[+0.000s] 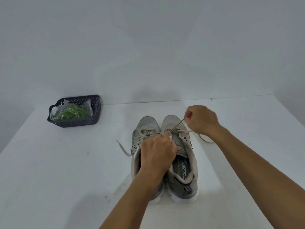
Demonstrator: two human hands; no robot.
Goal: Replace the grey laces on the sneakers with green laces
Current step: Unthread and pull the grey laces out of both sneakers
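Two grey sneakers (pixel 179 146) stand side by side on the white surface (pixel 66 171), toes pointing away from the person. The left hand (pixel 156 154) rests over the laced area where the two shoes meet, fingers curled down onto the grey laces (pixel 177 124); exactly what it grips is hidden under the knuckles. The right hand (pixel 201 119) is raised just beyond the right shoe's toe, thumb and fingers pinching one lace strand pulled taut. Loose lace ends trail off either side. Well to the left, a dark basket (pixel 76 124) holds the green laces (pixel 74 112) inside a clear bag; their count is unclear.
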